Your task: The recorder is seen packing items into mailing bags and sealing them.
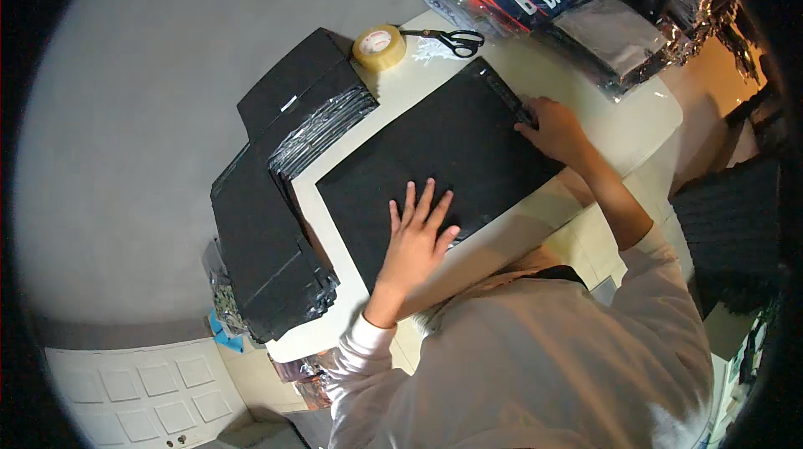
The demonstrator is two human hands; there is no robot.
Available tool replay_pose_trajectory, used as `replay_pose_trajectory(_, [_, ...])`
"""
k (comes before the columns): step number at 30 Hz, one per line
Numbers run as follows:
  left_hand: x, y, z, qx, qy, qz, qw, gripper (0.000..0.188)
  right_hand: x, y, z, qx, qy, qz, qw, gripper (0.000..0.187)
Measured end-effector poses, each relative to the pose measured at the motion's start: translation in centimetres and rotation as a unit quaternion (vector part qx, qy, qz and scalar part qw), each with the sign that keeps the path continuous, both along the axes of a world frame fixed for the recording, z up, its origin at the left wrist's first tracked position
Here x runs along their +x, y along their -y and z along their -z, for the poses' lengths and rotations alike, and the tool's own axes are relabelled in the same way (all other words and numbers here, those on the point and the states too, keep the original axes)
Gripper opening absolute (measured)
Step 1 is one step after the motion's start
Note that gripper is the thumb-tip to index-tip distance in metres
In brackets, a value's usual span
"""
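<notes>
Far L, stacked black pieces [259, 215] sit on the white table [669, 106] w/ a tape roll [379, 47] just beside, then the L hand [416, 244], palm down w/ fingers spread, gripping nothing, on the black flat piece [443, 139] lying mid-table, scissors [462, 42] just past its far corner. At the piece's R edge, the R hand [554, 127] looks closed in a thumb-and-finger pinch on the glossy rim, firmness can't tell; step's prob. steadying/straightening that edge, so next move calls for a flat L palm & careful R fingers.
</notes>
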State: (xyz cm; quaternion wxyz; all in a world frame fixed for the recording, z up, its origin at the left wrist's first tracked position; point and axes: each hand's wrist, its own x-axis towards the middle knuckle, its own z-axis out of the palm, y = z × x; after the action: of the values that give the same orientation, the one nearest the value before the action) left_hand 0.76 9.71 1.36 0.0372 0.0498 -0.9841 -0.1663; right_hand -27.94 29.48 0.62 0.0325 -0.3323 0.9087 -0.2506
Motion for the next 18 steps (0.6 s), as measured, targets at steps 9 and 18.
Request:
replay_pose_trajectory(9, [4.7,-1.8,-1.6,0.177,-0.146,-0.113,0.967,0.036,2.7,-1.2,0.0,-0.119,0.041,-0.051,0.991,0.052])
replay_pose_trajectory(18, [11.7,-1.5,1.9,0.108,-0.27,-0.332,0.897,0.025,7.7,-2.1,0.0,0.001,0.01,0.076,0.997,0.063])
